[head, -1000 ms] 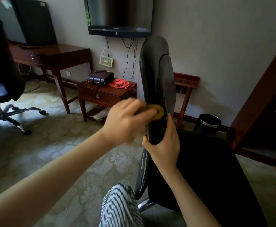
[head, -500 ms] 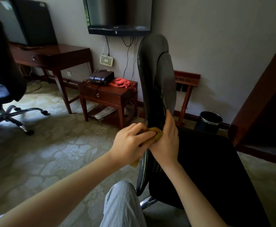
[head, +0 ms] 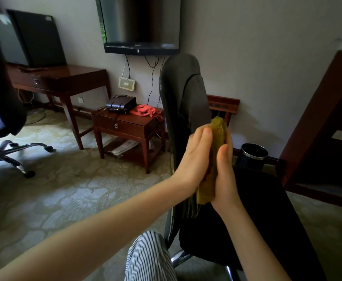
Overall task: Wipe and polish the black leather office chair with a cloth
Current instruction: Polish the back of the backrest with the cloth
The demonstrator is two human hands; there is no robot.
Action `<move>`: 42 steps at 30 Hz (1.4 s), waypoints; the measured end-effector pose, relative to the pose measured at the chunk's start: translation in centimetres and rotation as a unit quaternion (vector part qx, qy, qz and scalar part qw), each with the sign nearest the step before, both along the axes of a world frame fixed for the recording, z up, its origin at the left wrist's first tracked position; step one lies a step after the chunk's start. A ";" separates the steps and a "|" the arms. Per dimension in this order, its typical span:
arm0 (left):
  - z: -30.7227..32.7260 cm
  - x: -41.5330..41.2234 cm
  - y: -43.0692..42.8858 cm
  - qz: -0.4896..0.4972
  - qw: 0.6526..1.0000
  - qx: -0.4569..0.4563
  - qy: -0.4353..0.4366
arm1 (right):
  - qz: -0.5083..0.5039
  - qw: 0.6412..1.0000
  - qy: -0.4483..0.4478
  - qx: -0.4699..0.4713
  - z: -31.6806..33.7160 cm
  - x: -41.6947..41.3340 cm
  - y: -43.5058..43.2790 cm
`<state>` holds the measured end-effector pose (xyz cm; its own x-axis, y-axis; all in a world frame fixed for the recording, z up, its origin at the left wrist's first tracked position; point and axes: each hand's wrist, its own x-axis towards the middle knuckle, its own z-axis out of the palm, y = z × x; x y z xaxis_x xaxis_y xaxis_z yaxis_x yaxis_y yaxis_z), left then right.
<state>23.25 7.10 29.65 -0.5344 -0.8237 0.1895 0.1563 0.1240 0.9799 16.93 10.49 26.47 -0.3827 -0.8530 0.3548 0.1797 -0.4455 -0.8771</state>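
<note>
Now the cloth (head: 215,159), a folded yellow-green pad, stands upright, pressed flat between both palms. It is just in front of the chair (head: 183,94) backrest, which shows edge-on, and above the back edge of the seat. The left hand (head: 195,159) lies against its near face with fingers straight and together. The right hand (head: 225,175) backs the far face, thumb laid along the cloth. Its fingers show only in part behind it and look straight. Whether the cloth touches the leather here I cannot tell.

A second ago the left hand alone rubbed the cloth on the backrest's edge while the right hand steadied that edge lower down. Since then the rubbing hand has come down to meet the right, which has let go of the edge. I judge this a break in the stroke, perhaps to refold or press the cloth to a fresh face. The seat and much of the backrest likely remain to be wiped.

Beyond the backrest stands a side table (head: 125,126), a bag (head: 121,103) and red rag (head: 145,111) on top. A bin (head: 254,156) stands by the wall, right of the hands.
</note>
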 end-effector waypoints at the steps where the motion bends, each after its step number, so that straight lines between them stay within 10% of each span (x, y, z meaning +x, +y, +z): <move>1: 0.1 0.0 -0.2 -0.039 0.997 0.062 0.015 | -0.004 1.000 -0.015 0.011 0.3 -0.4 -0.1; 5: 2.8 -0.2 -0.8 -0.130 0.989 0.066 -0.028 | -0.080 0.995 -0.047 0.026 0.9 -2.3 -1.4; 8: 3.1 1.5 -1.6 -0.040 0.970 -0.219 -0.100 | -0.141 0.989 0.029 0.031 1.9 -3.7 -3.0; 13: 0.1 5.1 -5.4 0.206 0.640 -0.713 -0.198 | -0.177 0.951 0.253 0.024 4.6 -5.7 -6.6; 15: -0.7 5.6 -6.3 0.298 0.686 -0.642 -0.168 | -0.164 0.948 0.273 0.021 5.3 -5.7 -8.0; 17: -1.1 5.9 -6.5 0.308 0.813 -0.482 -0.107 | -0.158 0.934 0.320 0.010 5.5 -5.3 -9.3; 21: -1.3 4.8 -6.4 0.078 0.959 -0.274 -0.014 | -0.159 0.899 0.408 -0.013 4.8 -4.4 -10.7; 42: -2.4 2.6 -6.0 0.090 0.968 -0.233 0.025 | -0.147 0.843 0.518 -0.017 2.6 -4.7 -7.2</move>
